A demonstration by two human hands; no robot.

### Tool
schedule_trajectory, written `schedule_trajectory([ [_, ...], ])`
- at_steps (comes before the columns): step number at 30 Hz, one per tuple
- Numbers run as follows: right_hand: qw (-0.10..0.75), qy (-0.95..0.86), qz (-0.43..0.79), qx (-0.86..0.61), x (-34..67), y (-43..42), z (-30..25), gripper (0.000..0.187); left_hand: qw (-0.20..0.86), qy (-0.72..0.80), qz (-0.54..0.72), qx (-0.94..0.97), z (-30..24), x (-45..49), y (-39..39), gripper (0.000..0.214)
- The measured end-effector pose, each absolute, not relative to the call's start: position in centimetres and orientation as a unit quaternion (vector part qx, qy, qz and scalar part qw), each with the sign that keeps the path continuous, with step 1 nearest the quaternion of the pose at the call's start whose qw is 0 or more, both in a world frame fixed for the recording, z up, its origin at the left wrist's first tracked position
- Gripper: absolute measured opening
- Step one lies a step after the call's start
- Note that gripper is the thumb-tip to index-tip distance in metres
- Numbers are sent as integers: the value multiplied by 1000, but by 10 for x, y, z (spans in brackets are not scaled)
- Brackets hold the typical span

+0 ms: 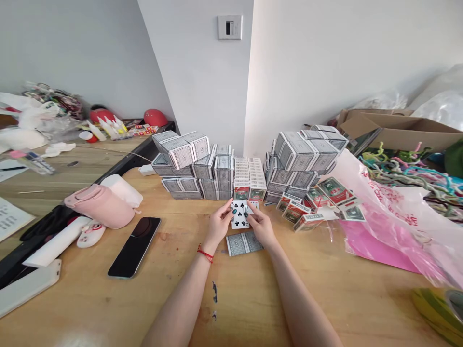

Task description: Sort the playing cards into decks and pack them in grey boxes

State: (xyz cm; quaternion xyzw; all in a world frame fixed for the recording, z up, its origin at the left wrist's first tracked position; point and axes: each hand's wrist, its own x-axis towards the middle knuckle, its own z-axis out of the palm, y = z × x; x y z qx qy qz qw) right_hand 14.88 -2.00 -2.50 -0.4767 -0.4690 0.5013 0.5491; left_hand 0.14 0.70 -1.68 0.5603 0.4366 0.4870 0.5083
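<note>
The left hand (219, 224) and right hand (262, 225) pinch a clubs playing card (238, 217) at lower middle; a face-down card pile (244, 243) lies below, and many closed card boxes (217, 176) stand stacked behind.

Bright, even indoor light, source out of frame; pale wall (195, 72) evenly lit, no hard shadows. Only soft shadows under left hand (219, 224) and right hand (262, 226). Playing card (239, 214) at center fairly sharp, pips readable. Whitish glare patch (74, 339) on wooden table (108, 303) at 7 o'clock; faint sheen on phone (134, 246) at 8 o'clock. Wide-angle bowing toward frame edges, black bench edge (119, 178) curved at 10 o'clock. Tape roll (443, 311) at 4 o'clock soft, smeared. Plastic bags (54, 127) at 10 o'clock slightly blurred.
</note>
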Motion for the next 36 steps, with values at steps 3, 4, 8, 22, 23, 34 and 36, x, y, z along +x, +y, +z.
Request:
schedule_trajectory([
  [3,548,-470,506,-471,149,-20,-25,65,506,438,490,559,-16,2,7,48],
  [4,547,-473,505,-471,149,-20,-25,65,507,438,491,557,-16,2,7,48],
  [8,549,-473,505,-469,150,-19,-27,65,512,437,493,551,-13,3,6,47],
  [22,546,-454,537,-456,150,-18,-28,67,529,437,511,518,-15,7,4,50],
  [23,547,-449,541,-455,150,-19,-27,67,538,436,517,503,-15,8,4,51],
  [34,561,-406,566,-447,144,-20,-20,55,571,444,537,434,-18,14,7,23],
  [36,567,-394,566,-451,143,-20,-20,47,570,441,530,448,-19,14,6,21],
])
